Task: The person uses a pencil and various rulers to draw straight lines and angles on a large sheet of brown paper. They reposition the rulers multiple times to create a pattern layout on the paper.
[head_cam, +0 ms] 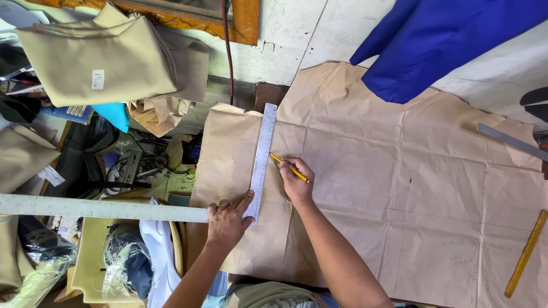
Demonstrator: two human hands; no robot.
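A large metal L-square ruler lies on brown pattern paper, its long arm running off to the left. My left hand presses flat on the ruler's corner, thumb against the short arm. My right hand holds a yellow pencil, its tip touching the paper just right of the ruler's edge.
Blue fabric hangs over the paper's far edge. A grey straight ruler and a yellow ruler lie at the right. Folded tan cloth, cluttered bags and tools fill the left side beyond the paper.
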